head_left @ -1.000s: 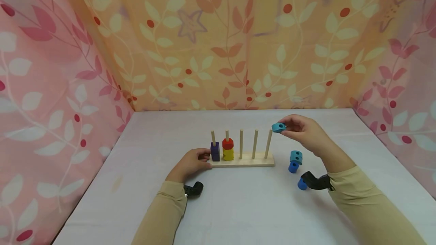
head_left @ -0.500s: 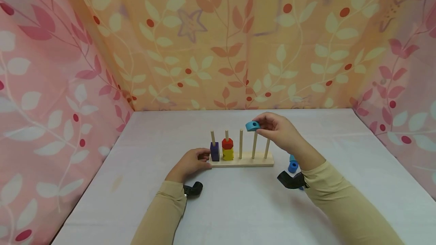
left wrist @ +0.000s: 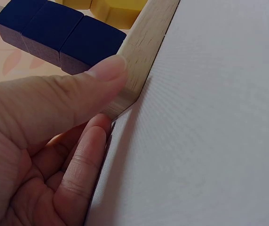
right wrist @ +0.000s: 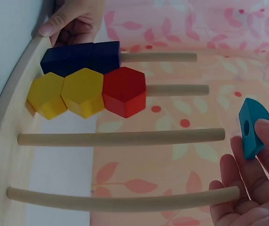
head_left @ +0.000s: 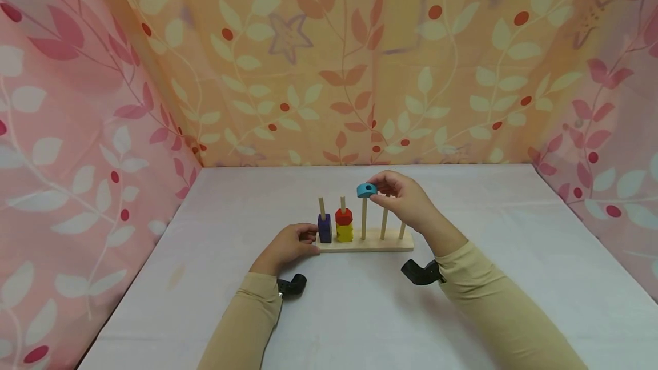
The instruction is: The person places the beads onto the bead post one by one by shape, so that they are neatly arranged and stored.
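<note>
A wooden peg stand with several upright pegs sits mid-table. Dark blue blocks fill its leftmost peg. A red hexagon tops yellow ones on the second peg. My right hand pinches a teal half-round piece with a hole, just above the tip of the bare third peg. The right wrist view shows the teal piece held past that peg's tip. My left hand grips the stand's left end, thumb pressed on the wood.
The stand rests on a white tabletop. Floral curtains close the table in at the left, back and right. A black camera mount sits under each wrist.
My right hand has carried the teal piece leftward, from beside the rightmost peg to above the third peg. The left hand and the stand have stayed put.
</note>
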Motion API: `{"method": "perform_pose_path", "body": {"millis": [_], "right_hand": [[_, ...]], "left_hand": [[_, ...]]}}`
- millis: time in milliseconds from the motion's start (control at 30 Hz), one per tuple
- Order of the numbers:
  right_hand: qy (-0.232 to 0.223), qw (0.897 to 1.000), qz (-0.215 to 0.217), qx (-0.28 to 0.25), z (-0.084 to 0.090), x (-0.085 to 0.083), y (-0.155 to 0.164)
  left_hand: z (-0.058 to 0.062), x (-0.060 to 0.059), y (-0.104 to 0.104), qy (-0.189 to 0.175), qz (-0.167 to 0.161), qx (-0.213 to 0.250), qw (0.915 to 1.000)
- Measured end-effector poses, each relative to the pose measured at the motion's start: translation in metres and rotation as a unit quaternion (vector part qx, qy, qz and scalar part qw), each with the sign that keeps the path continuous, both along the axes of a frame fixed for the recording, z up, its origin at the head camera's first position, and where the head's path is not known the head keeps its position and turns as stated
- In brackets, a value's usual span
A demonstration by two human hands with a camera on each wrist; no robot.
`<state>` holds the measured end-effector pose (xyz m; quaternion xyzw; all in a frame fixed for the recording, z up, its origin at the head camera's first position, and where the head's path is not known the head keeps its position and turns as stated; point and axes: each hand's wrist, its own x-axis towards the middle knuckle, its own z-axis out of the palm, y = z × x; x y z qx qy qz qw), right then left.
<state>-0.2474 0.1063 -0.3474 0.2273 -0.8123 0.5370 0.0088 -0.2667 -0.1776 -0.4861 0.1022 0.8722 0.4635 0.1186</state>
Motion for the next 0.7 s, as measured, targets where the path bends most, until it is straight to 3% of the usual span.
{"method": "perform_pose_path", "body": {"millis": [700], "right_hand": [[-0.031, 0.999, -0.042, 0.004, -0.017, 0.0, -0.009]], "left_hand": [[0.002, 0.001, 0.0, -0.008, 0.004, 0.008, 0.9999]]}}
